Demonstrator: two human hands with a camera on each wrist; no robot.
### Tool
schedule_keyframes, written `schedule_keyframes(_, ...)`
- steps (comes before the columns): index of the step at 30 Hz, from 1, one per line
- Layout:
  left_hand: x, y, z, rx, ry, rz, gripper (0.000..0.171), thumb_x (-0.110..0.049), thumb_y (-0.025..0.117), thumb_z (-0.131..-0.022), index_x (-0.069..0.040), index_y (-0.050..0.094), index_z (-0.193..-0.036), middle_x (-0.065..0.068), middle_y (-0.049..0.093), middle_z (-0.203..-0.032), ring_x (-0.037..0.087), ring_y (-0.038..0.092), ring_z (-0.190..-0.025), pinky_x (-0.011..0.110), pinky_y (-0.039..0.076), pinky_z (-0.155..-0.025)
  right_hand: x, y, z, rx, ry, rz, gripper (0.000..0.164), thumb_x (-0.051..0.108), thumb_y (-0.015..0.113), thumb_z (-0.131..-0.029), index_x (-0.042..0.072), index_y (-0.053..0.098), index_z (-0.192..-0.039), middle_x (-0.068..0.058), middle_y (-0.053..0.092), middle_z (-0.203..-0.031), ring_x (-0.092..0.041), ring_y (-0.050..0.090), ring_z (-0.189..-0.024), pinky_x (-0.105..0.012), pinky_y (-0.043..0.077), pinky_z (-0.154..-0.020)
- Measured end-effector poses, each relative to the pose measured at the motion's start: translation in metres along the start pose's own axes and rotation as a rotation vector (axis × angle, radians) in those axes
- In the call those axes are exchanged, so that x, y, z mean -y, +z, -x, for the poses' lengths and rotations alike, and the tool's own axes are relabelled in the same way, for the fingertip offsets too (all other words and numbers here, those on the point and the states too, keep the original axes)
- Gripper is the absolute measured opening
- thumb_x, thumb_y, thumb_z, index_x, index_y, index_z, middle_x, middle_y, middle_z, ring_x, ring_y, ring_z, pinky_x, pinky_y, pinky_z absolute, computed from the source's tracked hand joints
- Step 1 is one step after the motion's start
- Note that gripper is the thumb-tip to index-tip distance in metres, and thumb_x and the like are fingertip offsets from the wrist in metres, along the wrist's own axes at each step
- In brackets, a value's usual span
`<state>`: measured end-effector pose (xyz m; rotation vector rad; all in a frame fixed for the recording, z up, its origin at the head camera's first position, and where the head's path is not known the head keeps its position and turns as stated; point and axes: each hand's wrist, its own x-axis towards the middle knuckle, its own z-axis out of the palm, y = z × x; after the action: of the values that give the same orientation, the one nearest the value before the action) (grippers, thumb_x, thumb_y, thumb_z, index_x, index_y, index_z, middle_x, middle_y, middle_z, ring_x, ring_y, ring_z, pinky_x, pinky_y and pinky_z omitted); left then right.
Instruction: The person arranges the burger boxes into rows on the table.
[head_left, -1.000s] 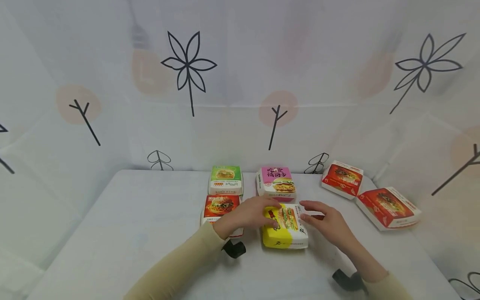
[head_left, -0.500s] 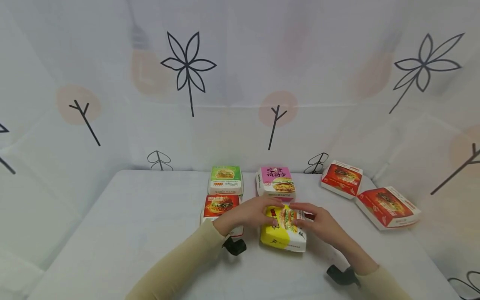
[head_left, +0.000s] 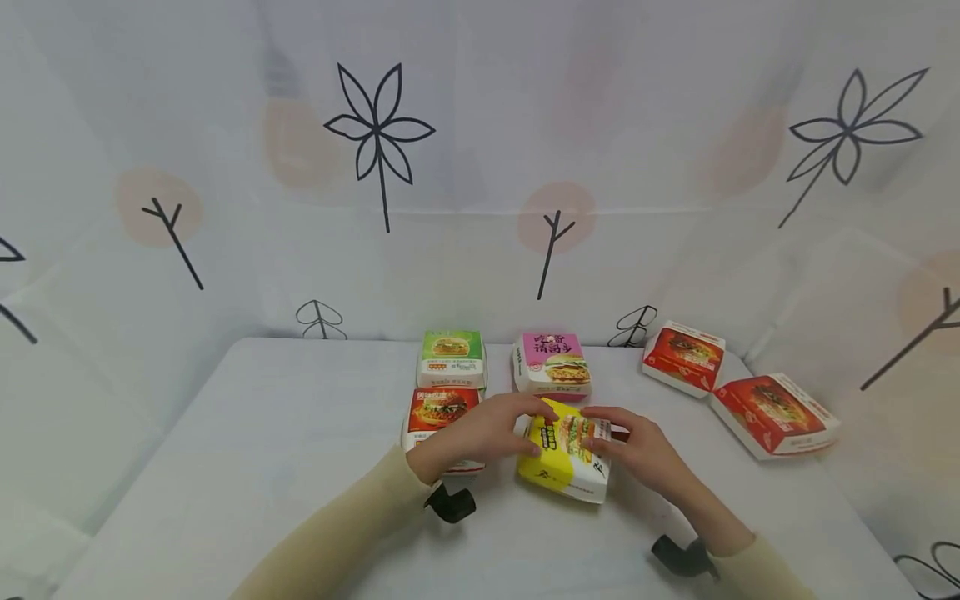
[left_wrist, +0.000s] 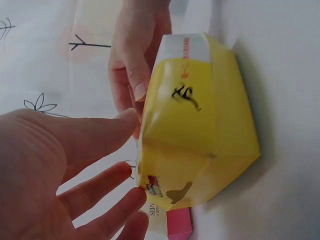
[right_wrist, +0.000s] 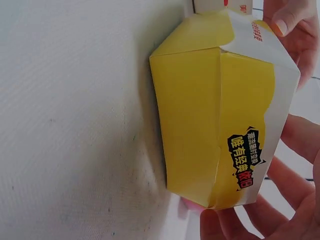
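Note:
A yellow-and-white burger box [head_left: 558, 467] with a burger picture on its lid stands on the white table, turned slightly askew. The right hand [head_left: 643, 450] grips its right end, thumb over the lid and fingers at the back edge. On the opposite side is the left hand [head_left: 487, 432], thumb and fingers spread loosely, fingertips right at the box's back left corner. In the left wrist view, those fingers [left_wrist: 107, 187] lie beside the box's upper edge without curling round it. The right wrist view shows the box's yellow side, with the right fingertips partly hidden behind it.
Behind the yellow box sits a pink burger box [head_left: 553, 354]. To its left are a green box [head_left: 452, 350] and a red box [head_left: 441, 408], the latter partly covered by the left hand. Two more red boxes, one farther [head_left: 684, 358] and one nearer [head_left: 776, 412], stand at the right.
The right hand has moved left onto the yellow box, which has shifted slightly left and turned. The left hand has drawn back a little leftward, uncovering more of the lid.

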<state>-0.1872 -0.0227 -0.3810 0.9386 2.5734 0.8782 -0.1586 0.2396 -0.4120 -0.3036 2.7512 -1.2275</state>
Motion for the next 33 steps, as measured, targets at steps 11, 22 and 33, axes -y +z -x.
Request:
schedule_keyframes(11, -0.004, 0.001, 0.002, 0.01, -0.053, -0.01, 0.044, -0.011, 0.072, -0.091, -0.029, 0.065, -0.13, -0.008, 0.051, -0.145, 0.017, 0.044, -0.135, 0.042, 0.037, -0.111, 0.0, -0.001, 0.003, -0.041, 0.009, 0.035, 0.044, 0.039, 0.066, -0.096, 0.011, 0.065, -0.13, -0.015, 0.06, -0.133, -0.039, 0.054, -0.124, -0.051, 0.051, -0.096)
schedule_keyframes(22, 0.001, 0.004, -0.004, -0.035, -0.105, 0.065, 0.041, -0.007, 0.065, -0.095, -0.031, 0.067, -0.128, -0.008, 0.061, -0.133, 0.017, 0.055, -0.118, 0.035, 0.049, -0.096, -0.006, -0.006, 0.005, 0.036, -0.041, -0.081, 0.053, 0.033, 0.072, -0.092, 0.011, 0.058, -0.138, -0.016, 0.048, -0.146, -0.041, 0.043, -0.134, -0.053, 0.044, -0.102)
schedule_keyframes(33, 0.006, 0.007, -0.01, -0.069, -0.121, 0.139, 0.036, -0.007, 0.066, -0.095, -0.027, 0.07, -0.124, -0.005, 0.065, -0.127, 0.017, 0.056, -0.118, 0.034, 0.048, -0.098, -0.008, -0.002, 0.008, 0.068, 0.001, -0.104, 0.061, 0.036, 0.072, -0.091, 0.012, 0.053, -0.144, -0.016, 0.046, -0.148, -0.041, 0.044, -0.133, -0.05, 0.048, -0.099)
